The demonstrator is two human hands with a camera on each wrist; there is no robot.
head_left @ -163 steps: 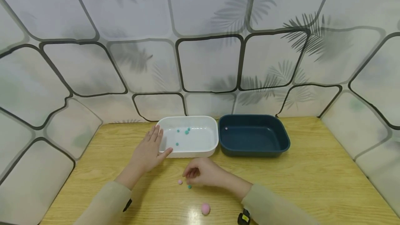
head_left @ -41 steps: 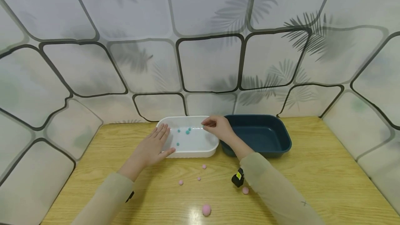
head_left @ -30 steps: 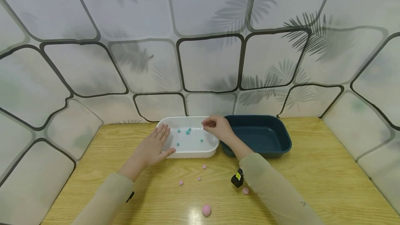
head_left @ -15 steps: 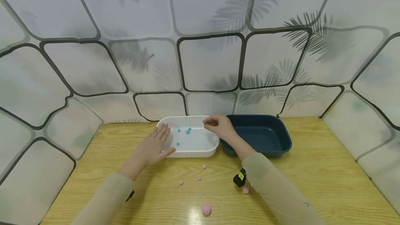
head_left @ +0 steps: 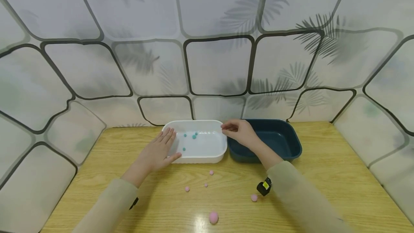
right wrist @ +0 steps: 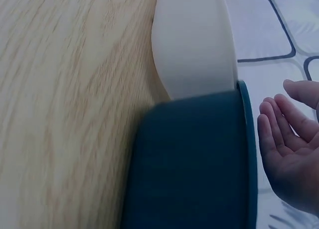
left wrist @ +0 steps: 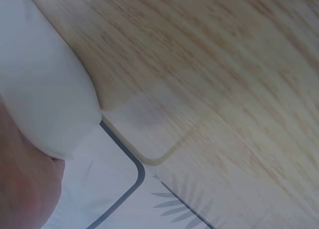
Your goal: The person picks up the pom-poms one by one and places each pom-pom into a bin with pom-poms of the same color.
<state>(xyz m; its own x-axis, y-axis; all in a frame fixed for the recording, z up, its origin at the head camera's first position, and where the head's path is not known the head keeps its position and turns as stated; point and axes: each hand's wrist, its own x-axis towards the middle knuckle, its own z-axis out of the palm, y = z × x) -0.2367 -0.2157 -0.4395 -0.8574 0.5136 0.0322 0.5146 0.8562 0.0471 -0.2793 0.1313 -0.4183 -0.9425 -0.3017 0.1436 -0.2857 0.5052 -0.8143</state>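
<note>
My left hand (head_left: pixel 158 155) rests with spread fingers on the left end of the white tray (head_left: pixel 194 160). Part of that hand (left wrist: pixel 30 189) shows against the tray's wall (left wrist: pixel 50 79) in the left wrist view. Several small teal balls (head_left: pixel 194 137) lie inside the white tray. Over the meeting rims of the white tray and the navy tray (head_left: pixel 263 159) hovers my right hand (head_left: pixel 240 132). In the right wrist view the right hand (right wrist: pixel 291 144) has loosely bent fingers, thumb apart from them, and nothing between. It covers the navy tray's left end in the head view.
Several pink balls lie on the wooden table: a large one (head_left: pixel 213 218) near the front, one (head_left: pixel 254 198) under the right wrist, and smaller ones such as this pink ball (head_left: pixel 187 189) before the white tray. A patterned wall (head_left: pixel 216 71) stands behind the trays.
The right hand brought a teal ball from the table to the white tray and let it go. That ball showed briefly inside, then vanished from view. The right hand has since shifted right.
</note>
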